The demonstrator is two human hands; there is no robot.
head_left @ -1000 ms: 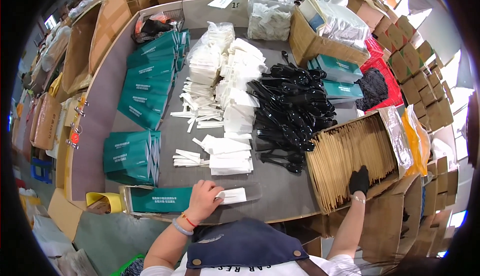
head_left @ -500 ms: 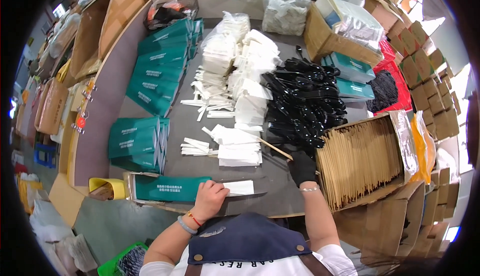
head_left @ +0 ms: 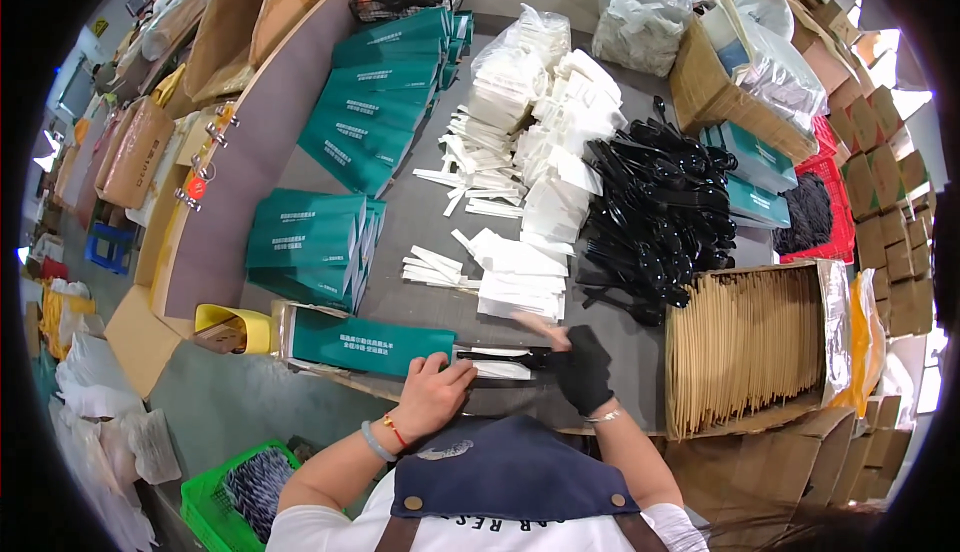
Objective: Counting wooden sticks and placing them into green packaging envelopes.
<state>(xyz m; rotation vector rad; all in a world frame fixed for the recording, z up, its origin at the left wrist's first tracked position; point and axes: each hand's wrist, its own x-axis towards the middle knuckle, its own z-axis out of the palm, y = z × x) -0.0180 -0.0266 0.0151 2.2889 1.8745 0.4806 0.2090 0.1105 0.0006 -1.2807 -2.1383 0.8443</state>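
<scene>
A teal paper sleeve (head_left: 370,342) lies flat along the front edge of the table. The fingers of my left hand (head_left: 430,394) are curled over its right end. White paper packets (head_left: 503,372) stick out of that end. Across them lies a black plastic utensil (head_left: 508,357), its left end at the sleeve's opening and its right end in my right hand (head_left: 585,370), which wears a black glove. A thin wooden stick (head_left: 540,330), blurred, angles up and left from the same gloved fingers. The utensil's head is hidden, so its kind does not show.
White paper packets (head_left: 520,277) and piled black plastic spoons (head_left: 660,212) lie beyond my hands. A carton of wooden sticks (head_left: 745,352) stands right. Stacked teal sleeves (head_left: 310,242) line the left wall; a yellow container (head_left: 235,330) is at the front left. Someone stands far right.
My right hand has moved left from the spoon pile toward the sleeve. A black utensil now lies over the white packets, along with the stick it held before. The whole view has shifted.
</scene>
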